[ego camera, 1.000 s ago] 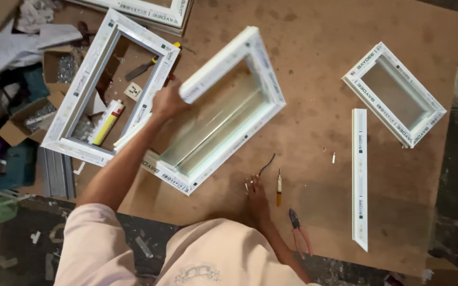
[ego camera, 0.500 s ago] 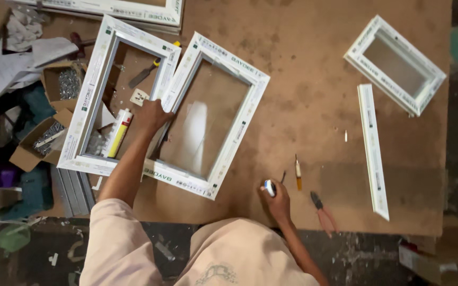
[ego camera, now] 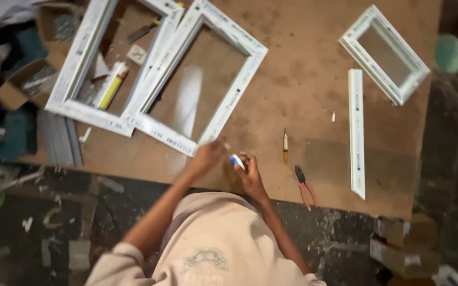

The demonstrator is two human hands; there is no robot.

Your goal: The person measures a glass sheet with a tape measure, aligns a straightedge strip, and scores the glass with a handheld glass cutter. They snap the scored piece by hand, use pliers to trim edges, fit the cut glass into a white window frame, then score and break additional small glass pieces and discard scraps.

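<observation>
A brown worktable bears a big white window frame lying flat, a smaller frame and a white strip. The left hand touches the big frame's near corner, grip blurred. The right hand pinches a small white-and-blue piece beside a screwdriver and red pliers.

Open cardboard box left of yellow-white tube.

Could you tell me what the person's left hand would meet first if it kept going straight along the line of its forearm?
Probably the near corner of the white rectangular plastic window frame lying flat on the brown board table. The left hand is blurred and already at that corner; whether they touch is unclear.
</observation>
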